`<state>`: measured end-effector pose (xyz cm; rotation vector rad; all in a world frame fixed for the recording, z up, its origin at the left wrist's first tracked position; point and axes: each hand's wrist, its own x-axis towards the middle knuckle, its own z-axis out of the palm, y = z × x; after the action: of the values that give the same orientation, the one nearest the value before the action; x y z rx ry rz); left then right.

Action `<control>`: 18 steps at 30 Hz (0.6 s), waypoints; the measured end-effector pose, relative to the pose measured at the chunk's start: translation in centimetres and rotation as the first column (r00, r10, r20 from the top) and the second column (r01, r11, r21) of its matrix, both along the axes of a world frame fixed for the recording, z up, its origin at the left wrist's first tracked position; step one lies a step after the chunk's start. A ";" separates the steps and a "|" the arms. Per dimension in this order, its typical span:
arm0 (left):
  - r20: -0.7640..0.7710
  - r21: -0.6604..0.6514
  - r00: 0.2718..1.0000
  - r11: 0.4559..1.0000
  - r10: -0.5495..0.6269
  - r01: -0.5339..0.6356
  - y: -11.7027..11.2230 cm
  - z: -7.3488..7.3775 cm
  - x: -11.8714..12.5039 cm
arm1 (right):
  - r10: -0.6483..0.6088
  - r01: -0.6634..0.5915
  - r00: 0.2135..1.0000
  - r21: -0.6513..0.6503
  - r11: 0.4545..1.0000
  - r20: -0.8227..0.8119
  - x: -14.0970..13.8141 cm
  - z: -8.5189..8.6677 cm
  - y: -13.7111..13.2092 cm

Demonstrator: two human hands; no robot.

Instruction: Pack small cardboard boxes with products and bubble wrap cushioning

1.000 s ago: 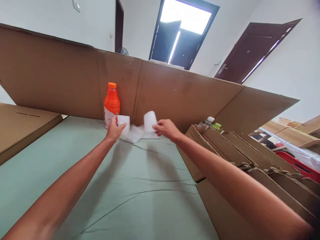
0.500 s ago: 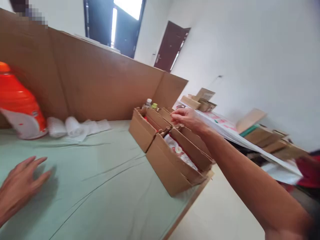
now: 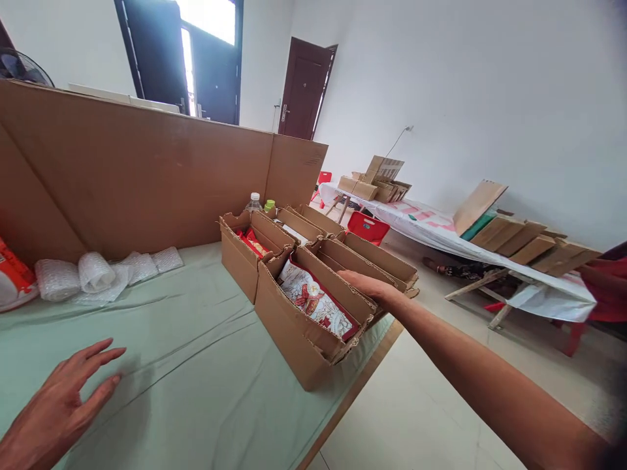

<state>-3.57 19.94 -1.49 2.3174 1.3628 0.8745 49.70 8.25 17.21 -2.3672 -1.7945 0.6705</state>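
Observation:
My right hand [image 3: 368, 286] reaches over the near open cardboard box [image 3: 294, 339], its fingers stretched flat across the box's far flap and holding nothing. Inside that box lies a red and white patterned packet [image 3: 316, 300]. A second open box [image 3: 240, 251] stands just behind it with something red inside. My left hand [image 3: 59, 408] hovers at the lower left over the green sheet [image 3: 196, 378], fingers spread and empty. Rolls of bubble wrap [image 3: 95, 271] lie by the cardboard wall, next to an orange bottle [image 3: 12, 277] at the left edge.
A tall cardboard wall [image 3: 147, 176] stands along the back of the table. A water bottle [image 3: 253, 201] and a green cap show behind the boxes. The table edge drops to a tiled floor on the right. Across the room stands a trestle table [image 3: 441, 228] stacked with flat cardboard.
The view has swung right. Both hands have let go of the bubble wrap rolls. My right hand moved to the near box; my left hand drew back, open, over the sheet.

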 end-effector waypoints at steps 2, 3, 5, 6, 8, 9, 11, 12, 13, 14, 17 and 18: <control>0.028 -0.028 0.999 0.999 -0.037 0.038 -0.9 2.1 2.4 | -0.065 0.059 0.994 0.074 0.996 0.088 0.2 1.2 -0.2; 0.055 -0.045 0.997 0.998 -0.051 0.053 -1.5 3.2 3.5 | -0.120 0.098 0.982 0.147 0.984 0.145 0.2 2.2 -0.5; 0.128 -0.098 0.989 0.991 -0.075 0.088 -2.7 5.6 5.6 | -0.249 0.158 0.938 0.342 0.926 0.242 -0.4 4.3 -1.2; 0.166 -0.134 0.982 0.985 -0.085 0.108 -3.4 6.8 6.8 | -0.294 0.160 0.921 0.441 0.883 0.254 -1.2 5.3 -1.6; 0.266 -0.219 0.960 0.964 -0.088 0.149 -4.8 9.2 9.5 | -0.234 0.101 0.960 0.591 0.801 0.154 -3.9 6.9 -2.4; 0.350 -0.267 0.933 0.945 -0.086 0.187 -5.5 10.3 11.0 | -0.129 0.058 0.989 0.637 0.768 0.065 -5.8 7.3 -2.7; 0.619 -0.342 0.784 0.886 -0.037 0.312 -6.8 12.1 14.2 | 0.201 -0.077 0.971 0.627 0.775 -0.129 -9.9 7.6 -2.7; 0.721 -0.384 0.693 0.823 -0.017 0.420 -7.4 12.7 15.7 | 0.359 -0.180 0.909 0.578 0.796 -0.211 -11.7 7.6 -2.3; 0.781 -0.422 0.624 0.762 0.031 0.490 -7.9 13.1 16.9 | 0.450 -0.270 0.853 0.516 0.813 -0.263 -13.0 7.5 -1.5; 0.813 -0.458 0.576 0.704 0.084 0.544 -8.2 13.3 17.7 | 0.482 -0.318 0.830 0.473 0.822 -0.280 -13.7 7.6 -0.5; 0.795 -0.564 0.558 0.624 0.236 0.540 -8.3 12.5 17.4 | 0.284 -0.161 0.942 0.499 0.852 -0.180 -11.7 7.7 4.5; 0.772 -0.595 0.575 0.623 0.271 0.507 -8.1 11.9 16.4 | 0.174 -0.083 0.976 0.508 0.858 -0.135 -10.0 7.7 6.5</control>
<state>12.86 11.88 10.40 1.0213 0.8177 0.8677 39.71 14.75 24.89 -1.8036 -1.7910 0.3493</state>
